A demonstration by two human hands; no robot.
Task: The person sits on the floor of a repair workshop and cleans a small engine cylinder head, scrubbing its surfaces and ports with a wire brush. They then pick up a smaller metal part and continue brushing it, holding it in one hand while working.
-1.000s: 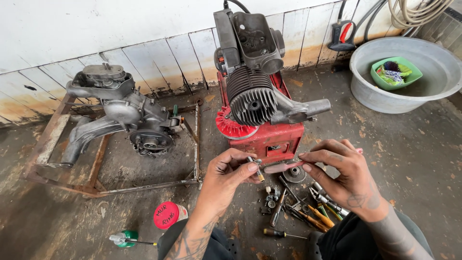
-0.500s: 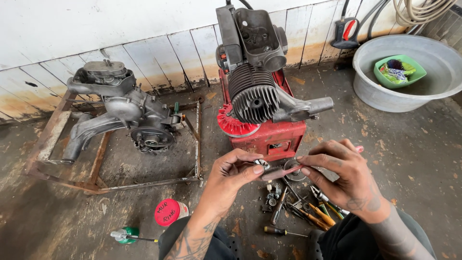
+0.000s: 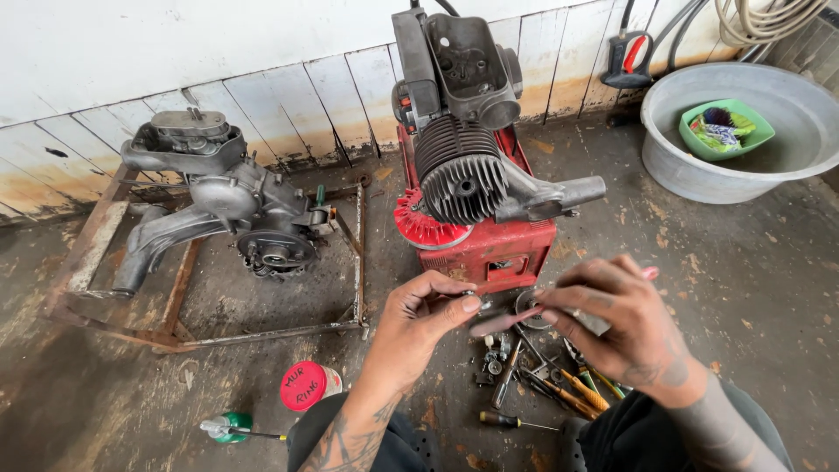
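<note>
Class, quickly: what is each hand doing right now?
Left hand: fingers pinched shut on a small part, too small to identify.
Right hand: closed on a thin tool.

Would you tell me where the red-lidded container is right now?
In the head view, the red-lidded container stands on the floor at lower left, beside the left hand's forearm, between the green oil bottle and the rusty metal frame.
</note>
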